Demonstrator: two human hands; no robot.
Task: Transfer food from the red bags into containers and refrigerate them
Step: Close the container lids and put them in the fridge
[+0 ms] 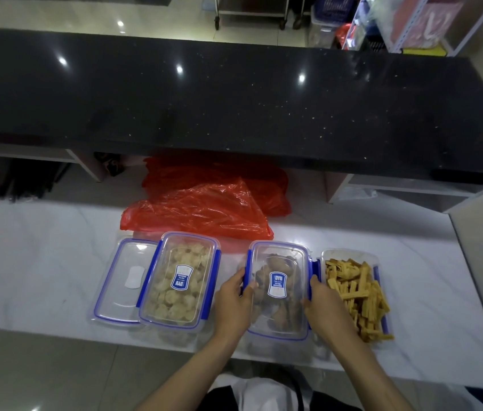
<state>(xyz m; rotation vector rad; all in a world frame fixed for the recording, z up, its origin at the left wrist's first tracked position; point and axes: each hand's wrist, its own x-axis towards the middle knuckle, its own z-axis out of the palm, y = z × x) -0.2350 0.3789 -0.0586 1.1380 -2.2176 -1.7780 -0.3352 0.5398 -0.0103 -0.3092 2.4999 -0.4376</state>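
Red bags (204,203), thin crinkled plastic, lie flattened on the white marble counter (41,262) under a speckled black ledge (234,108). Nearer stand clear rectangular blue-clipped containers: a lidded one of pale puffs (179,281), a spare lid (123,280) tucked beside it, an uncovered tub of yellow strips (356,295). Between them, the left hand (232,307) and right hand (324,310) clasp the side clips of the lidded brown-food container (278,289).

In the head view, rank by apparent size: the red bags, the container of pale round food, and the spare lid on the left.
1. red bags
2. container of pale round food and spare lid: alike, since the container overlaps the lid
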